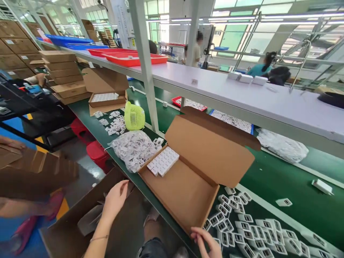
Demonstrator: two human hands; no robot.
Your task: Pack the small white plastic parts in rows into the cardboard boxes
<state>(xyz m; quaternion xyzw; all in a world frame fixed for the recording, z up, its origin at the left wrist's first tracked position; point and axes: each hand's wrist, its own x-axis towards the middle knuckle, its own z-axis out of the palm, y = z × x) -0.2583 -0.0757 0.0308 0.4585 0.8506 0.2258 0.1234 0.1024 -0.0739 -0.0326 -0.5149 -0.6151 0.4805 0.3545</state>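
The right hand [205, 243] sits at 6 o'clock in the view, half cut off by the bottom edge. Its fingers [199, 234] are bent and touch the near corner of a cardboard box [185, 186]. Whether they grip it or only rest there cannot be told.

The box is flat, brown and matte. It lies open on the green counter [295, 200] with its lid tipped back toward 1 o'clock. A neat block of small white plastic pieces [163, 161] fills its far end at 10 o'clock.

The left hand [115, 199] hangs at 7 o'clock below the counter edge, over a large open carton [67, 229]. Its fingers are loosely open and nothing shows in them.

Loose white pieces [242, 229] lie scattered at 4 o'clock of the box. A crinkled clear bag [133, 148] of more lies at its 10 o'clock, with a round green fan [134, 115] beyond it.
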